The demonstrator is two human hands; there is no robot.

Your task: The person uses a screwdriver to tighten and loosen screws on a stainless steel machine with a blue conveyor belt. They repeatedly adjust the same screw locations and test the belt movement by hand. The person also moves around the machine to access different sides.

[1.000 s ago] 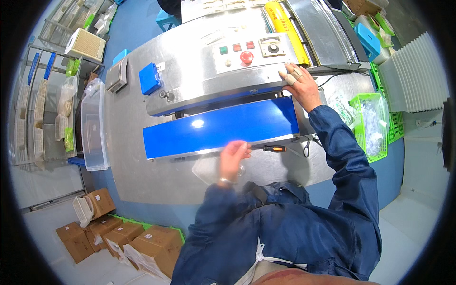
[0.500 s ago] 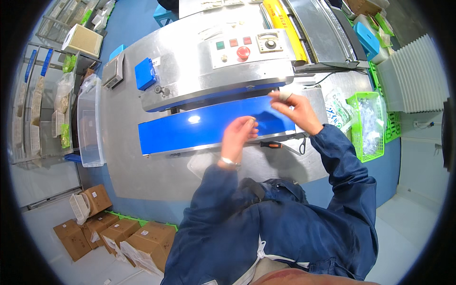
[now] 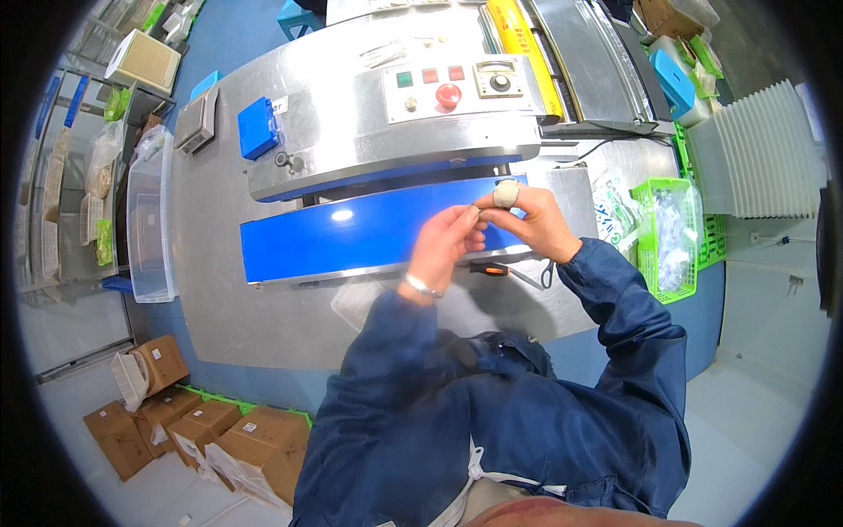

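**Kid:** Where are the hands?

**Helper:** Both are up over the blue belt (image 3: 351, 235), close to its right end. The left hand (image 3: 446, 244) and the right hand (image 3: 525, 224) meet in the middle, fingertips touching.

**Kid:** Are they holding something?

**Helper:** The fingers of both hands are pinched together at one spot. If something small sits between them, it is too tiny to tell. The right hand has a pale wrap (image 3: 505, 193) around one finger. The left wrist wears a thin bracelet (image 3: 421, 285).

**Kid:** What is under the hands?

**Helper:** The belt, long and shiny blue. It is part of a silver machine (image 3: 351, 132). Just below the hands, at the belt's near edge, lies a small tool with an orange handle (image 3: 488, 269). A clear bag (image 3: 358, 300) lies flat on the table (image 3: 228, 316), near the left arm.

**Kid:** What is on the machine?

**Helper:** A panel with a big red button (image 3: 448, 95), a green button (image 3: 404, 79) and a dial (image 3: 499, 81). A blue box (image 3: 258, 127) sits on its left side.

**Kid:** And farther out?

**Helper:** To the right stands a green basket (image 3: 667, 255) full of small clear packs. To the left is a clear plastic tub (image 3: 149, 224). Brown boxes (image 3: 202, 426) sit on the floor, down at the lower left. The person wears a dark blue jacket (image 3: 492, 422).
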